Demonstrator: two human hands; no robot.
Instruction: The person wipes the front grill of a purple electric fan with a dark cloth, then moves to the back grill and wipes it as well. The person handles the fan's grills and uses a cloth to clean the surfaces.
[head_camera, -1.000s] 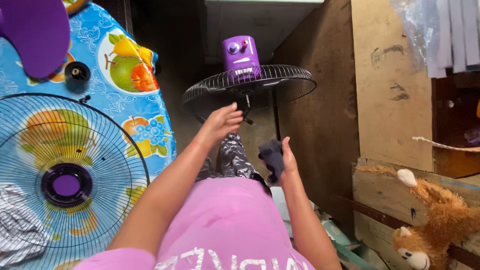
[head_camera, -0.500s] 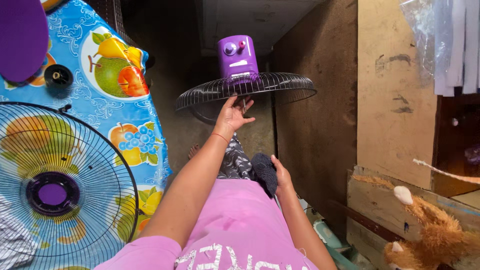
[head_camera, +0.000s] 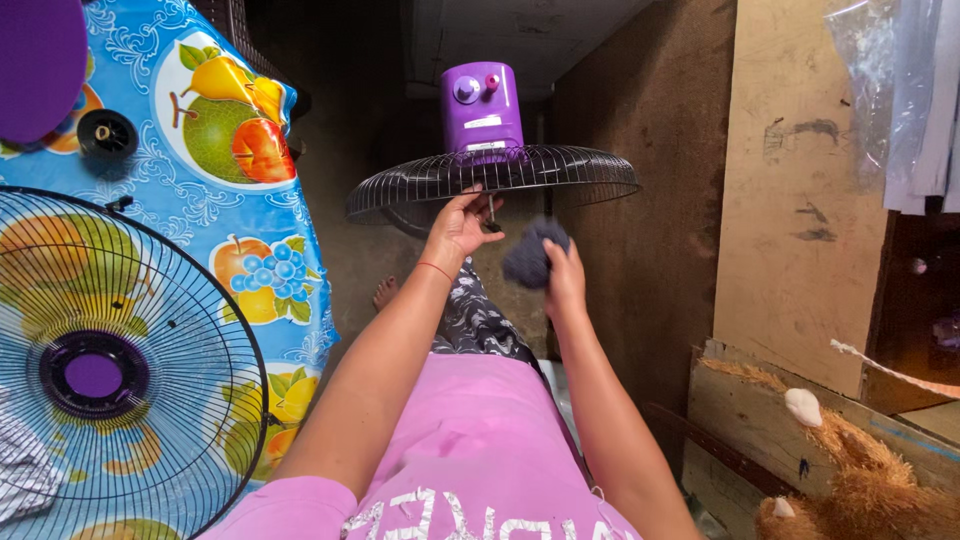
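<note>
I am closing my left hand (head_camera: 462, 222) around the near rim of the rear fan guard (head_camera: 492, 174), fingers curled over the wire edge, so that grip is steadying the whole head of the fan. My right hand (head_camera: 563, 277) is bunching a dark cloth (head_camera: 530, 253) in a closed grip and raising it just below the guard, close to my left hand but not touching the wires as far as I can tell. The guard is sitting flat and wide in front of me, with the purple motor housing (head_camera: 482, 105) standing up behind it and a short shaft poking out near my left fingers.

Judging from how things lie, the fan is already stripped down: the front guard (head_camera: 110, 360) is lying flat on the fruit-print counter (head_camera: 230, 220) to my left, a purple blade (head_camera: 40, 60) is showing at the top corner there, and a small black cap (head_camera: 106, 135) is resting beside it. So the taking apart looks done, and the wiping of the rear guard seems only to be starting; I am seeing no part of it that I could call clean. A brown stuffed toy (head_camera: 860, 490) is slumping on the wooden ledge to my right, well apart from the work.
</note>
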